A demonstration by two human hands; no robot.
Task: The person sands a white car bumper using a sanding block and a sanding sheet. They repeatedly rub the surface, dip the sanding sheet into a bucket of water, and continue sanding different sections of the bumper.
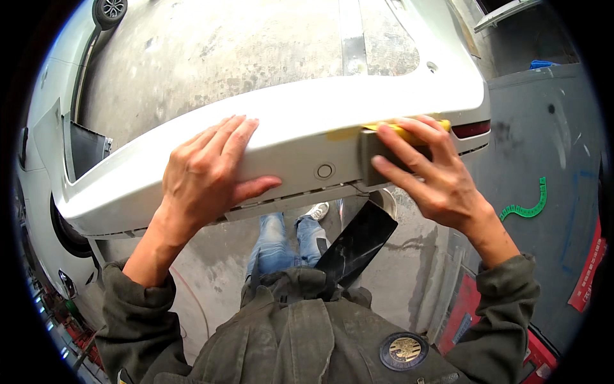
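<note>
A white car bumper [300, 105] stretches across in front of me. My left hand [208, 163] lies on its upper edge, with fingers stretched out and the thumb against the front face; nothing is in it. Farther right, my right hand [438, 169] grips a dark grey sanding block [369, 157] with a yellow part [409, 133] at its top. The block rests against the bumper's face, partly hidden by my fingers. Between the two hands sits a round sensor [324, 171]. A dark red reflector [472, 129] is set into the bumper beyond my right hand.
Below the bumper, near my legs, a glossy black rectangular object [358, 243] stands at a slant. A white car [54, 80] is at the far left. On the grey surface [531, 134] to the right lies a green curved strip [527, 208], with a red strip [587, 269] nearby.
</note>
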